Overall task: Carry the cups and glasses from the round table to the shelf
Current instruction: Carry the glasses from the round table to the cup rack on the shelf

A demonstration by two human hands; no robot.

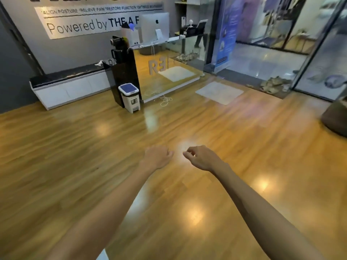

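Both my arms stretch forward over a wooden floor. My left hand (157, 156) hangs palm down with its fingers loosely curled and holds nothing. My right hand (201, 157) is beside it, a short gap apart, fingers loosely bent with thumb and forefinger near each other, and nothing is in it. No cup, glass, round table or shelf shows in this view.
A glass-fronted reception desk (169, 72) with a computer (155, 28) stands ahead. A white pedal bin (129, 96) and a loose cable (165, 100) lie at its base. A low white bench (71, 87) runs along the left wall. A floor mat (219, 92) lies before glass doors; a dark pouf (336, 117) sits right.
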